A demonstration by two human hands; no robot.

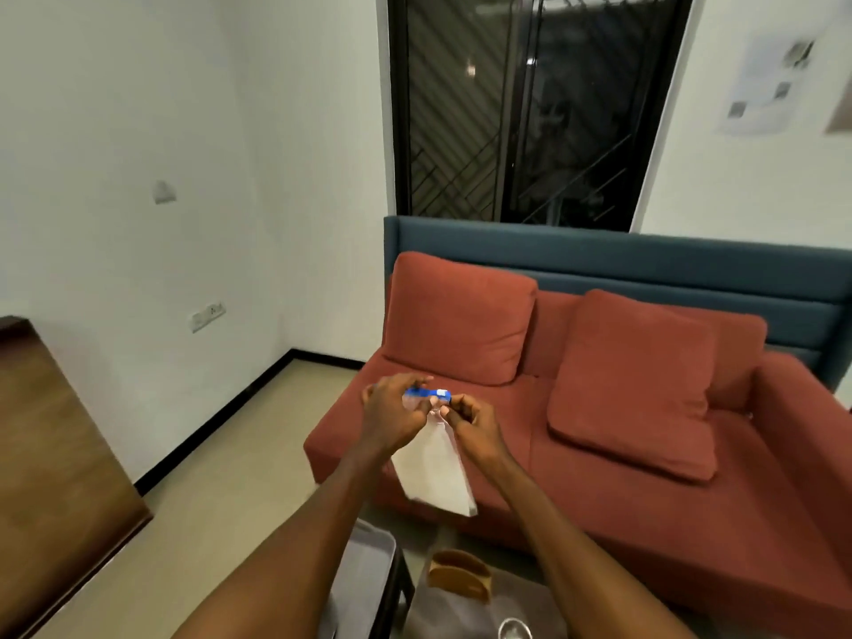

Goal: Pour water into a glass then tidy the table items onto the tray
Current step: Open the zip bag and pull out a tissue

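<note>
Item: water bottle (pixel 433 454), clear plastic, blue cap (pixel 426 393). Held up in the air in front of me, above the near edge of the red sofa (pixel 599 477), tilted so its base hangs down toward the right and its cap end points up.

My left hand (pixel 392 415): fingers curled round the neck and cap end of the bottle, gripping it.

My right hand (pixel 468 419): fingertips pinching at the bottle just under the right end of the blue cap. Both hands are close together, meeting on the top of the bottle. Whether the cap is on tight or loosened I cannot tell; the picture is blurred there.

Item: glass (pixel 514 630), clear, at the bottom edge of view on the dark desk (pixel 461 620), only its rim showing.

Item: brown curved holder (pixel 458 576), standing on the desk just behind the glass.

Item: tray (pixel 369 574), grey, low left of the desk, partly hidden by my left forearm.

Surroundings: two red cushions (pixel 461 315) against a blue sofa back (pixel 645 260); dark window (pixel 530 108) behind; white walls; wooden furniture (pixel 55 454) at far left.
</note>
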